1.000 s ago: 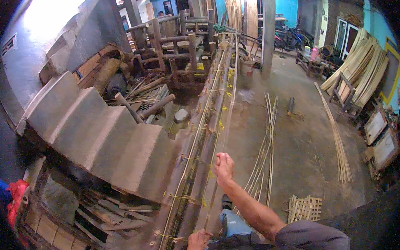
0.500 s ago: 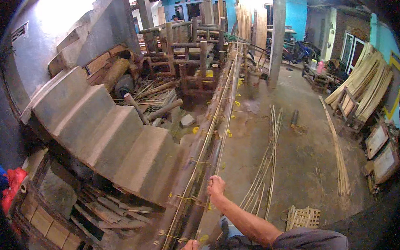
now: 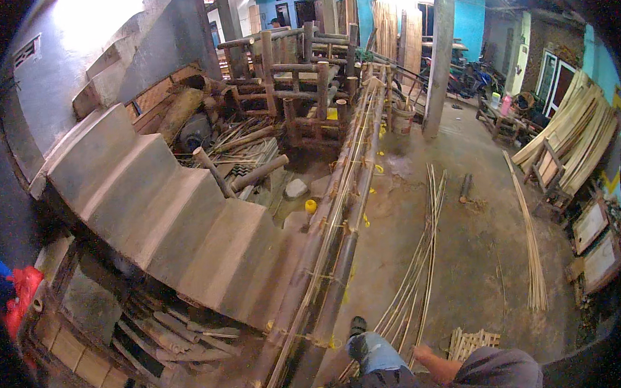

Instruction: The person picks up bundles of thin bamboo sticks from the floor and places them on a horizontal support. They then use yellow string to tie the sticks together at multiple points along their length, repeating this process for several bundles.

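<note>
My right hand (image 3: 424,354) is low in the view, beside my knee. Its fingers look curled, and whatever they may hold is too small to make out. Right by it are the lower ends of long thin bamboo strips (image 3: 420,258) fanned on the floor. My left hand is out of view. To the left of my leg, two long dark bamboo poles (image 3: 336,277) run away from me side by side. Thin pale strips (image 3: 319,264) lie lengthwise along them, with yellow ties (image 3: 332,342) around them at intervals.
Concrete stairs (image 3: 178,222) rise on the left, with stacked wood (image 3: 184,327) below. A yellow ball-shaped thing (image 3: 310,206) sits beyond the poles. On the right are another strip bundle (image 3: 531,253), a short dark tube (image 3: 467,187) and a woven piece (image 3: 473,341). A post (image 3: 440,61) stands farther back.
My right hand has left the poles and moved right and down beside my knee. My left hand has dropped out of view. The view has shifted slightly.
</note>
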Tool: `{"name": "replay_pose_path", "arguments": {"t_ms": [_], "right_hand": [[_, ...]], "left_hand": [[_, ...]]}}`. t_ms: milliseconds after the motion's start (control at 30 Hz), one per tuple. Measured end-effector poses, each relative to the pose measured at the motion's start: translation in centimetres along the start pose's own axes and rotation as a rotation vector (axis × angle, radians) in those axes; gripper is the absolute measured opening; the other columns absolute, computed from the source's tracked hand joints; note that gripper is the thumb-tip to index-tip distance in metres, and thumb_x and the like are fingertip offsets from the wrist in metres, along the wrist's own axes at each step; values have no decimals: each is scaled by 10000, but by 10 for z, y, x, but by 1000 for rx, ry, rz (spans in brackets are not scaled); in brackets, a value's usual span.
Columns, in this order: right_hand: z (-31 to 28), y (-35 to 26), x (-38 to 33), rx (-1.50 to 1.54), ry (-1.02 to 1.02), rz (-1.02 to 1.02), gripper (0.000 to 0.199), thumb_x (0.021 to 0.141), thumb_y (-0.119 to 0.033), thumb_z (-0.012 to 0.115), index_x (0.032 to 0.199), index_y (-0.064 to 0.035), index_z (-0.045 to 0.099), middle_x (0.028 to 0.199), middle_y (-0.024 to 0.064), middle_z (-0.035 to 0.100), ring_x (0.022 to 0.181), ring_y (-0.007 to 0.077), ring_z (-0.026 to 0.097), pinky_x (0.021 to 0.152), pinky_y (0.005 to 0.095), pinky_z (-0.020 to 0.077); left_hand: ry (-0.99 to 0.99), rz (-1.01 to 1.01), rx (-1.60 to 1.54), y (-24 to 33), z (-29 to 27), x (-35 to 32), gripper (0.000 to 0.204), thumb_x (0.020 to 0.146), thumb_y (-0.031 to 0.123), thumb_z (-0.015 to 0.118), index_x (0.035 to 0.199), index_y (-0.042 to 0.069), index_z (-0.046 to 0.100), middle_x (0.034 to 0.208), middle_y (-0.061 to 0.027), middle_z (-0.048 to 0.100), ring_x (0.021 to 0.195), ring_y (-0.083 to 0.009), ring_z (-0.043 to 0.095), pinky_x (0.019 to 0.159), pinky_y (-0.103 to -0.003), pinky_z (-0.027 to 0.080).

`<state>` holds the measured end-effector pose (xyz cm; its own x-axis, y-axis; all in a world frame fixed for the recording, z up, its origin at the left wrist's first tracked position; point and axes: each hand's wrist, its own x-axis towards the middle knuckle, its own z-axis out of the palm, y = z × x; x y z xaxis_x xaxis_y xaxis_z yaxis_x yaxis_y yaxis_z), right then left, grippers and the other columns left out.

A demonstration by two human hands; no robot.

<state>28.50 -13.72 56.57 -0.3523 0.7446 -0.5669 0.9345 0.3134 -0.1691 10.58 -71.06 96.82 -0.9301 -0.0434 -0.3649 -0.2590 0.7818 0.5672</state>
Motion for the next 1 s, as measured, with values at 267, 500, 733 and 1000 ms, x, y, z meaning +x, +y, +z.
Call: {"name": "replay_pose_path", "arguments": {"t_ms": [267,500,733,1000], "right_hand": [[-21,110,60,149,-614,207,289,869,-337,530,869,-73,648,761,107,633,726,269,622,650,396,482],[-91,-29,291,426,-384,7,261,836,-303,578,738,-67,626,645,79,595,620,227,590,572,393,452],[-280,-125,540,639,109,-340,168,847,-190,588,804,-42,654,645,71,637,602,156,622,536,304,474],[-399,-115,656,830,190,-266,154,872,-232,605,891,-89,659,747,52,662,623,164,611,583,330,488]], "left_hand": [[352,-230,111,203,15,73,397,964,405,513,1007,26,621,952,-120,607,853,-270,547,777,-385,458],[-243,223,17,516,257,206,328,948,305,486,904,-9,574,831,-114,548,781,-233,474,715,-372,416],[-968,862,-192,746,414,242,255,939,218,588,1143,68,617,1136,-144,593,1082,-324,549,907,-458,435],[-886,808,198,834,516,384,309,962,289,539,1131,42,614,1087,-170,611,1009,-359,567,898,-435,433]]}}
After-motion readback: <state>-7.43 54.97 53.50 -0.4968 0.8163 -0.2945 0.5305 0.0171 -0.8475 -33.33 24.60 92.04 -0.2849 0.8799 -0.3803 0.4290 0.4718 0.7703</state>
